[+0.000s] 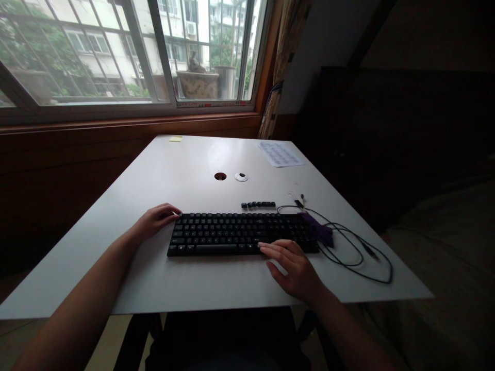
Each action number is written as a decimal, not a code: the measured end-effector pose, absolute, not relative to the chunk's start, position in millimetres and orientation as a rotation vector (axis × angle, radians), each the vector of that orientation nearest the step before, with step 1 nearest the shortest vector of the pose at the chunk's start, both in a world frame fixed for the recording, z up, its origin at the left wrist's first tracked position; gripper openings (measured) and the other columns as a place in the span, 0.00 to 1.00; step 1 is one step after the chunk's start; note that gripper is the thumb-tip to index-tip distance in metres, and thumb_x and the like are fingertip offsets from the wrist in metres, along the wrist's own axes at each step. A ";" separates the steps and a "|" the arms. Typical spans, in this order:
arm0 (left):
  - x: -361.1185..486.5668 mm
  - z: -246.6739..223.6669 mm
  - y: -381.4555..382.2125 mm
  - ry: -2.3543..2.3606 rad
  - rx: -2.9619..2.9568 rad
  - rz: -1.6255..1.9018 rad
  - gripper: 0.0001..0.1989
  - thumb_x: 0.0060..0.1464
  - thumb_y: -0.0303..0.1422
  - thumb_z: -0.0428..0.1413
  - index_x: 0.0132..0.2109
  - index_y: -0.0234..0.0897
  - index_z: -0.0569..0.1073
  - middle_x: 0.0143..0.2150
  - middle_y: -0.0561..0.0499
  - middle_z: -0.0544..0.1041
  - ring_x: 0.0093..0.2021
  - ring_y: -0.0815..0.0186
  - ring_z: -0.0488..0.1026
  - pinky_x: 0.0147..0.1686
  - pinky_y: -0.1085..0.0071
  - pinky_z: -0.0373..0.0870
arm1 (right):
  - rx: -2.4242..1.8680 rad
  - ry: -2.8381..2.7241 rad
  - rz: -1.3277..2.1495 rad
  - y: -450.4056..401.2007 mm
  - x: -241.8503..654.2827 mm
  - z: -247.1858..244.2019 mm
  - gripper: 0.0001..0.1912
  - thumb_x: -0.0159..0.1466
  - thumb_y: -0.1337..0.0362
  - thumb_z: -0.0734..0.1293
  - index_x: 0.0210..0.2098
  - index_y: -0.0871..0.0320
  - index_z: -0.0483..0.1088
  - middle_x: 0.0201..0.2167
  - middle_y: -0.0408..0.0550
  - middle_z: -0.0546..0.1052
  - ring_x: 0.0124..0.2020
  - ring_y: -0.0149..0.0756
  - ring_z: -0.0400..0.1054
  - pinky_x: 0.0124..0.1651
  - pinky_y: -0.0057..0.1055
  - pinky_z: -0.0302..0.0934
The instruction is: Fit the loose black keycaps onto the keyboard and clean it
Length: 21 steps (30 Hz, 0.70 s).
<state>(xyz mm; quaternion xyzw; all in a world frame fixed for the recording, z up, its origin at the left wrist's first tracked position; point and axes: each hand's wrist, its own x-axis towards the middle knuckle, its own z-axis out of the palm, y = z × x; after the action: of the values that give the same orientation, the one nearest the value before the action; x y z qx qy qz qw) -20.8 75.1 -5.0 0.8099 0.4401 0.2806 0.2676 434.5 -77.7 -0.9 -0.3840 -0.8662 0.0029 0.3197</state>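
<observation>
A black keyboard (216,233) lies flat on the white table in front of me. My left hand (154,219) is at its far left corner, fingers together and thumb beneath them, gripping the corner. Over the lower right keys, my right hand (290,263) has its fingers stretched out and its thumb apart, fingertips touching the keys near the front edge. Behind the keyboard sits a short row of loose black keycaps (258,205). A purple cloth-like piece (323,233) overlaps the keyboard's right end.
A black cable (358,247) loops over the right of the white table (127,198). Small bits, one a dark knob (302,196), lie behind it. Farther back are a printed sheet (280,154), a round hole (220,176), a grommet cover (241,177) and a yellow note (175,138).
</observation>
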 end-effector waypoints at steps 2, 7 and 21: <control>-21.1 -5.3 75.4 1.182 2.180 0.756 0.17 0.65 0.47 0.56 0.47 0.40 0.79 0.45 0.46 0.80 0.43 0.59 0.77 0.45 0.65 0.73 | -1.022 -2.250 0.021 -77.8 434.0 -0.6 0.25 0.66 0.71 0.68 0.61 0.50 0.68 0.47 0.48 0.81 0.49 0.45 0.71 0.51 0.47 0.68; -20.7 -5.3 76.1 1.178 2.184 0.760 0.17 0.65 0.48 0.56 0.47 0.40 0.80 0.44 0.46 0.80 0.43 0.59 0.77 0.44 0.64 0.73 | -1.002 -2.153 0.052 -76.4 435.7 -1.9 0.22 0.66 0.72 0.67 0.57 0.48 0.71 0.45 0.46 0.81 0.47 0.44 0.72 0.50 0.47 0.69; -19.8 -4.0 75.5 1.166 2.224 0.801 0.18 0.64 0.48 0.56 0.45 0.39 0.80 0.44 0.45 0.80 0.41 0.60 0.77 0.42 0.66 0.75 | -1.159 -2.030 0.011 4.6 420.5 33.0 0.09 0.69 0.67 0.65 0.44 0.51 0.77 0.38 0.47 0.81 0.43 0.44 0.72 0.48 0.44 0.68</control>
<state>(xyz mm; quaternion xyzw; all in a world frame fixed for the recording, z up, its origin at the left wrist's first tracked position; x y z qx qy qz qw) -19.8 75.5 -4.0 0.8169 0.4284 0.2943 0.2500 420.5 4.6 33.0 -0.4565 -0.7991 0.0042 0.3913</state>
